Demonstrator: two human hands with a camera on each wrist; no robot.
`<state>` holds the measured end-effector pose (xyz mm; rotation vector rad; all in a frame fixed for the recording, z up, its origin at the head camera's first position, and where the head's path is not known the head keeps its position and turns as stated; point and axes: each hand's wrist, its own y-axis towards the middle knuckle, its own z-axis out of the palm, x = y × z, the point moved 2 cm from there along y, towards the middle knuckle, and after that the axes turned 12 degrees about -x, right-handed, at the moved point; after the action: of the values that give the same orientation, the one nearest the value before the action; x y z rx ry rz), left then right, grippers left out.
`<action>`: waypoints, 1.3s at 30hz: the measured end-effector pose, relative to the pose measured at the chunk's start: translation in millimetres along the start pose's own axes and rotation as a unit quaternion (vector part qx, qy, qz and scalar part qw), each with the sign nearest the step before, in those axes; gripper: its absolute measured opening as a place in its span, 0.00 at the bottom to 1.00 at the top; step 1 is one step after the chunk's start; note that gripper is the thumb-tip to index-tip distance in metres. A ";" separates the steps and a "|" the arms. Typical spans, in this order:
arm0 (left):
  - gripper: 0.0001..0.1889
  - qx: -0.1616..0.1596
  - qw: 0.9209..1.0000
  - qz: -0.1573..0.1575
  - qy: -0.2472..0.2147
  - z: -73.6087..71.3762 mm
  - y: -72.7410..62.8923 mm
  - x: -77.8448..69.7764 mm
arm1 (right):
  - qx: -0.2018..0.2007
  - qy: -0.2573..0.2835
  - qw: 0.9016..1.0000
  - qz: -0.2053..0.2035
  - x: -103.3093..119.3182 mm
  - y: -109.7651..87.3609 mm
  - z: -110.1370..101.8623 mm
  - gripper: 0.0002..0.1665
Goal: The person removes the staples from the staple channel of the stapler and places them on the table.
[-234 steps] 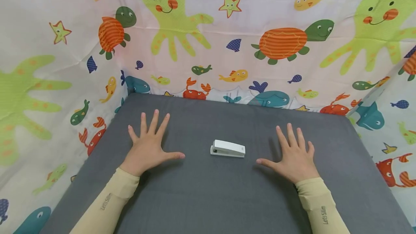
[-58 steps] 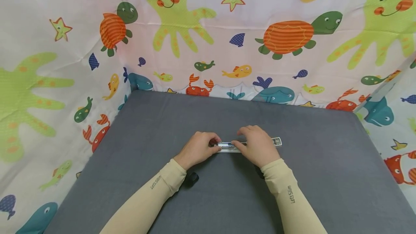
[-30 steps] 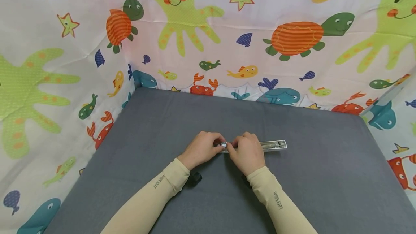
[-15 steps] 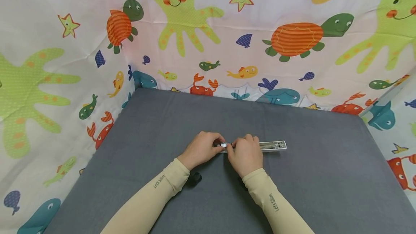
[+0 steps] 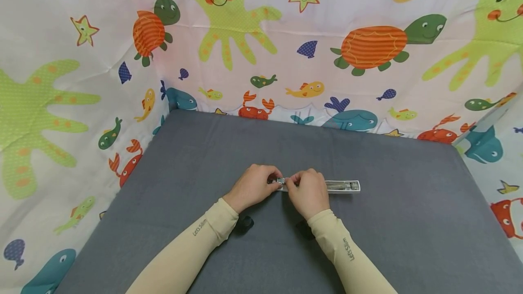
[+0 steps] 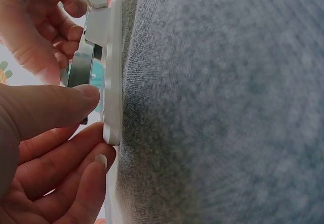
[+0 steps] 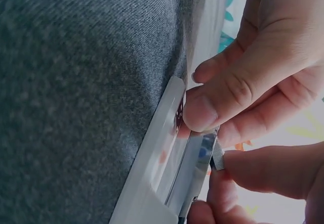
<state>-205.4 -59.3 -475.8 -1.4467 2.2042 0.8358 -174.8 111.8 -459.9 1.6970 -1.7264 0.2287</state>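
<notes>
A white stapler (image 5: pixel 344 187) lies opened out on the grey cloth, its top cover swung back to the right. My left hand (image 5: pixel 252 187) grips its left end; in the left wrist view the thumb (image 6: pixel 81 101) presses on the metal magazine (image 6: pixel 81 67), with fingers at the tip of the white base (image 6: pixel 114 72). Close beside it, my right hand (image 5: pixel 309 194) pinches a short strip of staples (image 7: pixel 218 158) at the magazine's top, as the right wrist view shows. Fingers hide the middle of the stapler in the head view.
Dark grey cloth (image 5: pixel 229 144) covers the table. A curtain (image 5: pixel 286 65) printed with sea animals stands along the back and both sides. Small black devices, one at the left wrist (image 5: pixel 245 224), sit under the wrists.
Earlier the stapler was closed between two spread hands; now it is opened and both hands hold at its left end. The right hand has moved left along it; lately only slight finger movement shows.
</notes>
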 end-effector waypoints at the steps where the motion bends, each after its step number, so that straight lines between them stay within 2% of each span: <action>1: 0.08 0.000 1.000 0.000 0.000 0.0 0.2 -0.3 | -0.002 0.004 1.000 0.001 -0.2 0.3 -0.2 0.13; 9: 0.08 0.000 1.000 0.003 -0.002 0.7 1.6 -2.1 | 0.000 0.015 1.000 0.009 -3.8 3.5 -2.0 0.17; 15: 0.08 0.001 1.000 0.002 -0.007 1.0 2.2 -4.2 | 0.027 0.030 0.999 0.032 -7.5 8.1 -8.1 0.14; 20: 0.08 0.000 1.000 -0.005 -0.013 3.4 3.6 -5.8 | 0.044 0.030 0.998 0.045 -14.5 12.3 -21.5 0.13; 26: 0.08 0.006 1.000 -0.013 -0.023 6.8 3.4 -5.0 | 0.045 0.022 0.997 0.057 -30.6 10.9 -45.6 0.15; 31: 0.08 0.007 1.000 -0.016 -0.020 5.5 1.1 -2.5 | 0.033 0.010 0.997 0.063 -48.7 8.8 -74.9 0.17; 39: 0.09 0.009 0.999 -0.025 -0.019 0.3 -2.0 -1.0 | 0.018 -0.020 0.995 0.099 -91.1 4.0 -120.1 0.24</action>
<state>-203.2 -59.0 -476.0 -1.4595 2.1340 0.8178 -145.7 254.8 -422.0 1.5646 -1.9329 0.3180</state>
